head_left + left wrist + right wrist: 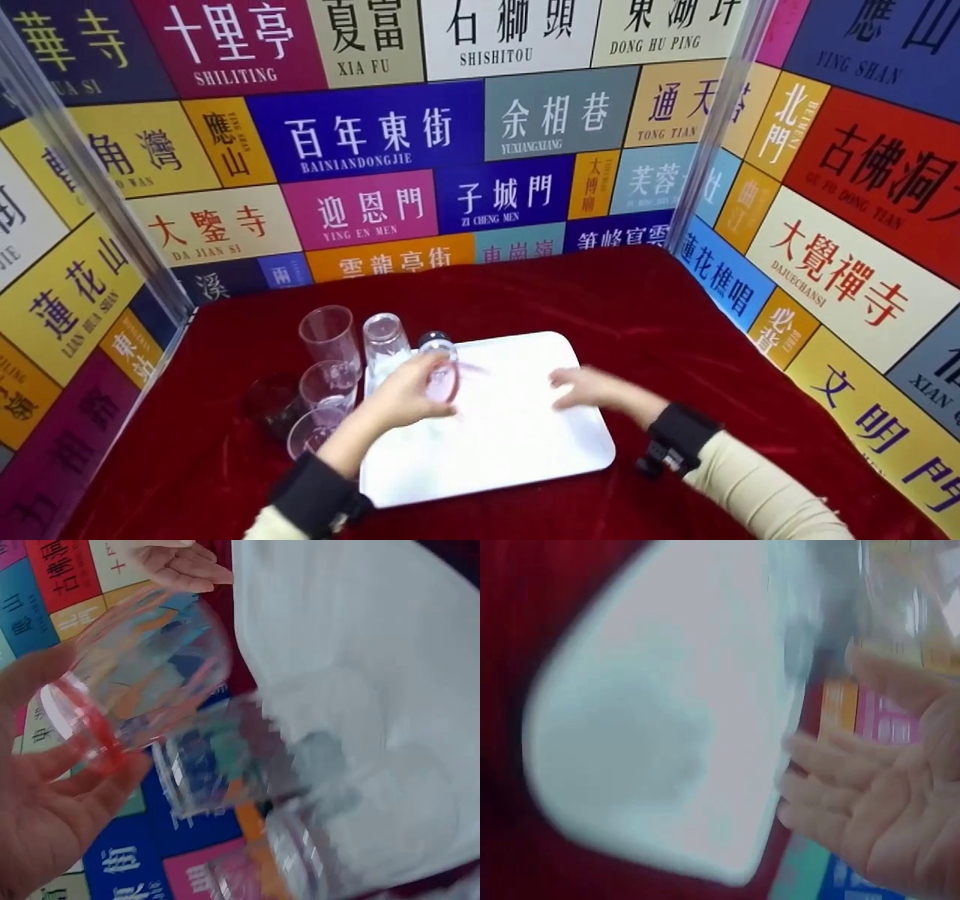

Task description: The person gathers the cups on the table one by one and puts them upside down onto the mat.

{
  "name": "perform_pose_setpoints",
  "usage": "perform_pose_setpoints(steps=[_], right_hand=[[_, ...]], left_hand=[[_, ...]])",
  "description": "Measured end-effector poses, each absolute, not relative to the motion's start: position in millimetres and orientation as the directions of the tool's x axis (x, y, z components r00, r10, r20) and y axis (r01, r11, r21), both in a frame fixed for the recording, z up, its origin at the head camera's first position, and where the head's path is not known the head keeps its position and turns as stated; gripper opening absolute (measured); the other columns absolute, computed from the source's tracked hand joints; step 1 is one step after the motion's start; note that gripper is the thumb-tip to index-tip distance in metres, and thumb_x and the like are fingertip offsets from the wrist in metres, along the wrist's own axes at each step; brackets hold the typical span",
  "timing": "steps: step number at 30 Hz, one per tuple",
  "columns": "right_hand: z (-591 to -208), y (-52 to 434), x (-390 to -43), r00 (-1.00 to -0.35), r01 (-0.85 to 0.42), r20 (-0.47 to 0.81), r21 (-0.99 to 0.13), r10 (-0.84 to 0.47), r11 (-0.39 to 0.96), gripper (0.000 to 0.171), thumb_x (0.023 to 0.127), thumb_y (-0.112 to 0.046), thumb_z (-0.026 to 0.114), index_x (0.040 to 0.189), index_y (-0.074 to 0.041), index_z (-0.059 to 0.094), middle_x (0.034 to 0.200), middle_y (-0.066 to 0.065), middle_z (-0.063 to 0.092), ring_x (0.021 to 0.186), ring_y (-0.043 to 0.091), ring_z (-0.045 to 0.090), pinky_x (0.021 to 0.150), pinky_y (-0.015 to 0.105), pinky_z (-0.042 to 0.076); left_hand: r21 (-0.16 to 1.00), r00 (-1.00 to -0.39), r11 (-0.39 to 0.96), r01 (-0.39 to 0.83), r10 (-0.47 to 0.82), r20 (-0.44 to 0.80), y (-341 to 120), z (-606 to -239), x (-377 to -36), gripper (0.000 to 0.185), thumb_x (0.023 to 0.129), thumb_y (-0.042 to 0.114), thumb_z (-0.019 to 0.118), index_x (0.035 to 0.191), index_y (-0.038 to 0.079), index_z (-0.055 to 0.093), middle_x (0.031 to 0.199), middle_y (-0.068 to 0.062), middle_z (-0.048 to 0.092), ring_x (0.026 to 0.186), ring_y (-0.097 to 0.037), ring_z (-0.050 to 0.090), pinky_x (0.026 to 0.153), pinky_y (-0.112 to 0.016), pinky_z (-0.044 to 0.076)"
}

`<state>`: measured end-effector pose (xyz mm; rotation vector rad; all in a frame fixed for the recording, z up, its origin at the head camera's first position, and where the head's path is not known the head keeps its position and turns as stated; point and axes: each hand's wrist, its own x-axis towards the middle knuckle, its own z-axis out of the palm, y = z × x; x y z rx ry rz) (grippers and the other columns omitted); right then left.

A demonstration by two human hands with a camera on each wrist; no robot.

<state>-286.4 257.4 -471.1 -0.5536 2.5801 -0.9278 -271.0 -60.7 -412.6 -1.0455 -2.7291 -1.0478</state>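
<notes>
My left hand (409, 394) grips a clear drinking glass with a reddish tint (150, 675), thumb and fingers around its thick red base. Mouth down, this glass is held above the left part of a white tray (510, 420). Two clear glasses stand upside down at the tray's back left: a tall one (385, 341) and another (437, 347) just behind my left hand. Over the tray's right side is my right hand (592, 390), fingers spread and holding nothing; it looks blurred in the head view.
Left of the tray stand a tall clear glass (328, 334), a shorter one (330, 386), another glass (315, 429) partly behind my left arm, and a dark glass (271, 405). Dark red cloth (480, 300) covers the table. Printed sign walls (375, 139) enclose the back and sides.
</notes>
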Motion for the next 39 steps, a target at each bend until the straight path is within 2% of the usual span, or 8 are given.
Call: perform_pose_setpoints(steps=[3,6,8,14,21,28,35,39], right_hand=[[-474.2,286.1,-303.5,-0.926,-0.291,-0.062,-0.513,-0.373,0.807,0.047,0.080,-0.014,0.065,0.116,0.013,0.051,0.112,0.028,0.058,0.107,0.042,0.053,0.088,0.049,0.044],[-480.6,312.4,-315.5,-0.963,-0.223,-0.027,-0.471,-0.267,0.854,0.048,0.082,-0.015,0.063,0.117,0.014,0.050,0.113,0.030,0.057,0.107,0.042,0.053,0.089,0.050,0.043],[-486.4,328.2,-319.9,-0.980,-0.162,-0.027,-0.475,-0.199,0.865,0.049,0.083,-0.014,0.062,0.119,0.015,0.047,0.114,0.031,0.055,0.107,0.044,0.052,0.089,0.050,0.043],[-498.4,354.7,-318.1,-0.996,-0.065,-0.022,-0.498,-0.088,0.865,0.048,0.084,-0.011,0.059,0.120,0.017,0.045,0.116,0.035,0.051,0.107,0.046,0.050,0.087,0.051,0.043],[-508.8,374.0,-320.5,-0.994,-0.110,0.041,-0.561,-0.105,0.820,0.055,0.084,-0.024,0.061,0.119,0.015,0.046,0.114,0.035,0.052,0.106,0.045,0.050,0.086,0.049,0.044],[-499.2,361.3,-315.0,-0.998,-0.048,0.002,-0.552,-0.056,0.832,0.049,0.085,-0.011,0.056,0.122,0.017,0.043,0.119,0.037,0.048,0.112,0.047,0.046,0.092,0.053,0.039],[-498.9,357.6,-315.0,-0.998,-0.041,-0.010,-0.546,-0.056,0.837,0.049,0.085,-0.012,0.058,0.122,0.017,0.043,0.119,0.036,0.049,0.112,0.047,0.046,0.092,0.053,0.039],[-505.8,362.9,-318.6,-0.996,-0.090,0.027,-0.560,-0.090,0.823,0.052,0.084,-0.021,0.060,0.119,0.014,0.047,0.115,0.034,0.052,0.108,0.045,0.049,0.088,0.049,0.043]], left_hand=[[0.484,-0.780,0.659,0.576,0.620,0.084,-73.9,-404.6,-262.8,0.061,0.057,0.013,0.082,0.109,-0.006,0.057,0.101,-0.020,0.062,0.095,-0.034,0.058,0.085,-0.046,0.046],[0.367,-0.791,0.748,0.553,0.610,-0.053,-80.5,-400.5,-254.0,0.056,0.054,0.013,0.082,0.102,-0.004,0.060,0.090,-0.016,0.062,0.085,-0.032,0.059,0.079,-0.045,0.048],[0.307,-0.795,0.776,0.551,0.600,-0.089,-82.8,-401.8,-249.0,0.052,0.052,0.013,0.082,0.096,-0.003,0.060,0.084,-0.014,0.060,0.078,-0.031,0.059,0.073,-0.044,0.049],[0.226,-0.815,0.802,0.553,0.577,-0.051,-91.0,-415.3,-241.4,0.052,0.049,0.010,0.081,0.095,-0.004,0.058,0.080,-0.014,0.055,0.071,-0.032,0.059,0.067,-0.044,0.050],[0.197,-0.844,0.835,0.514,0.534,-0.062,-98.6,-426.9,-240.5,0.047,0.048,0.010,0.080,0.087,-0.001,0.057,0.080,-0.014,0.055,0.074,-0.033,0.059,0.069,-0.045,0.050],[0.214,-0.850,0.839,0.500,0.523,-0.065,-106.2,-439.0,-241.4,0.043,0.047,0.006,0.077,0.083,-0.001,0.055,0.077,-0.015,0.053,0.070,-0.032,0.057,0.066,-0.045,0.049],[0.245,-0.855,0.844,0.477,0.510,-0.094,-109.1,-443.4,-241.4,0.053,0.049,0.005,0.077,0.098,-0.007,0.057,0.086,-0.019,0.057,0.078,-0.035,0.059,0.073,-0.046,0.049],[0.247,-0.861,0.853,0.461,0.497,-0.110,-109.0,-443.1,-241.6,0.062,0.050,0.005,0.079,0.106,-0.008,0.056,0.091,-0.022,0.057,0.082,-0.037,0.059,0.076,-0.046,0.049]])
